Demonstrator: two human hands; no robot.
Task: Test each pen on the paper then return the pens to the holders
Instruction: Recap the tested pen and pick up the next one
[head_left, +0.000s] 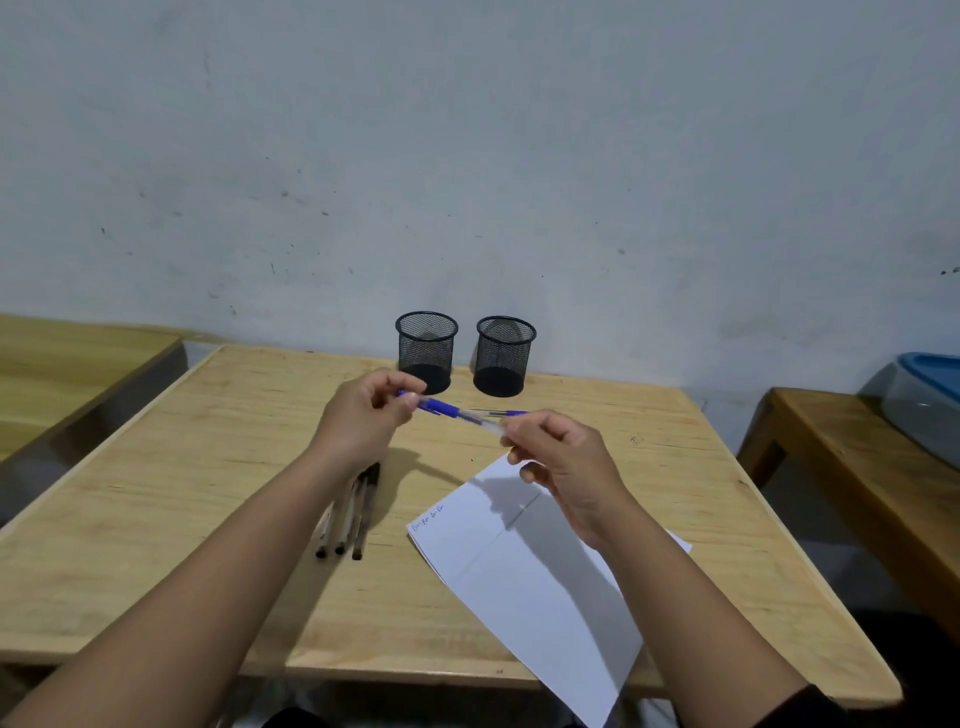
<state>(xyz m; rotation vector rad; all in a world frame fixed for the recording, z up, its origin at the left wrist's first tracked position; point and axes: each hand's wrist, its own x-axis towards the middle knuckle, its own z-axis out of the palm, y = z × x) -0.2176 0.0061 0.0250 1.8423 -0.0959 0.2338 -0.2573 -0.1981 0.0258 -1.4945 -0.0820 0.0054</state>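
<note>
- Hands: left hand (363, 415) pinches the cap end, right hand (556, 457) the clear barrel of a blue-capped plastic pen (452, 410), raised above the table's centre, likely for uncapping.
- White paper sheet (524, 566) lies at the near right edge; two black mesh holders (427, 351) stand at the far edge.

pen (451, 410): blue, clear barrel | holders (426, 351): black mesh | paper (524, 571): white, blue scribbles | table (208, 467): light wood grain | wall (467, 156): pale grey, speckled

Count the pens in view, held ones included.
5. One blue pen held between the left hand and right hand; another blue pen lying on the table behind it; three black pens beside the left forearm. More may be hidden under the arms.
</note>
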